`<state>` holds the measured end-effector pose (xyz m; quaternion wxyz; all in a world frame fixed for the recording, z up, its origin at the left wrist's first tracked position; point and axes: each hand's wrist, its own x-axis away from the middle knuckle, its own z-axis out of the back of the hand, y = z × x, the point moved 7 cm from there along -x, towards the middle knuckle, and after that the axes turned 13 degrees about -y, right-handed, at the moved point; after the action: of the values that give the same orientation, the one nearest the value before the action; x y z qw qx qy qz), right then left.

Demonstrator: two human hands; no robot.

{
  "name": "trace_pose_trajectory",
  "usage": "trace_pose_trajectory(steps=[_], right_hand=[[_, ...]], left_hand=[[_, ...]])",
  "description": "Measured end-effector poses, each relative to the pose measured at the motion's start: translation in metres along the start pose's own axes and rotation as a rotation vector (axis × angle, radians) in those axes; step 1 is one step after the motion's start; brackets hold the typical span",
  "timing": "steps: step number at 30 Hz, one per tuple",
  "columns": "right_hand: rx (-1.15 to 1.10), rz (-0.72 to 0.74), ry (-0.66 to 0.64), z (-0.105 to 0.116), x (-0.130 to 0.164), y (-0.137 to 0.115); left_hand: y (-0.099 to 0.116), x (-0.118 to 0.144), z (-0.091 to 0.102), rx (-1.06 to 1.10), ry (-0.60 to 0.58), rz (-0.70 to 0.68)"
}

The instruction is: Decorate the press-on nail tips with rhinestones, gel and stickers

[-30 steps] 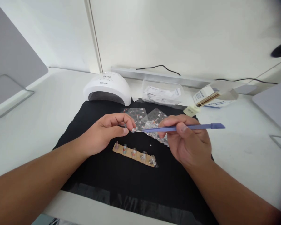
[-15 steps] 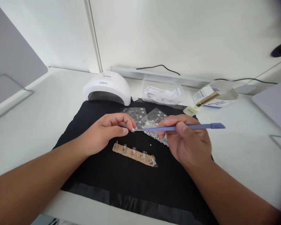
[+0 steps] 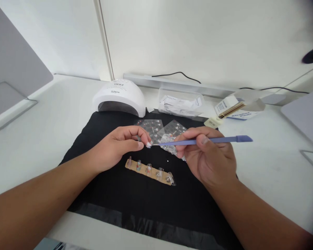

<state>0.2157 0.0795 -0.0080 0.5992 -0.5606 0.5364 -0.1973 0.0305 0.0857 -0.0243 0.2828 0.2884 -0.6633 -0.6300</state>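
My left hand (image 3: 120, 144) has its thumb and forefinger nearly together, and at their tips is a small whitish piece (image 3: 148, 145), too small to name surely. In my right hand (image 3: 211, 152) are slim purple tweezers (image 3: 190, 142), held level like a pen. Their thin metal tip touches or almost touches the whitish piece; the slanted purple back end points right. Below the hands, a tan strip (image 3: 143, 173) carries several clear false nails (image 3: 149, 169) with coloured designs. Clear sticker sheets (image 3: 152, 128) with small patterns lie behind, partly covered by my fingers.
A white nail lamp (image 3: 118, 95) stands at the back left. Behind the black mat (image 3: 125, 205) is a clear box (image 3: 181, 100) of white packets. An opened carton (image 3: 242, 109) and a pale yellow bottle (image 3: 213, 122) stand back right. A tiny white dot (image 3: 167, 161) lies on the mat.
The tweezers and my right hand have shifted very slightly to the right. The whitish piece at my left fingertips shows a little more. Everything else stays in place.
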Motion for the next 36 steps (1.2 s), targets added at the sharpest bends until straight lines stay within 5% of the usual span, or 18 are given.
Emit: trace_pose_trajectory(steps=[15, 23, 27, 31, 36], right_hand=[[0.034, -0.127, 0.072, -0.002, 0.004, 0.011], [0.031, -0.172, 0.031, -0.018, 0.009, 0.020], [0.067, -0.158, 0.030, -0.023, 0.008, 0.018], [0.077, -0.140, 0.013, -0.024, 0.008, 0.018], [0.087, -0.144, 0.024, -0.021, 0.007, 0.019]], left_hand=[[0.000, -0.002, 0.022, -0.289, 0.222, 0.100], [0.011, 0.002, 0.037, -0.113, 0.446, -0.104], [0.034, 0.013, 0.033, -0.221, 0.491, -0.222], [0.079, 0.033, 0.011, -0.309, 0.394, -0.336], [0.096, 0.040, 0.004, -0.509, 0.312, -0.250]])
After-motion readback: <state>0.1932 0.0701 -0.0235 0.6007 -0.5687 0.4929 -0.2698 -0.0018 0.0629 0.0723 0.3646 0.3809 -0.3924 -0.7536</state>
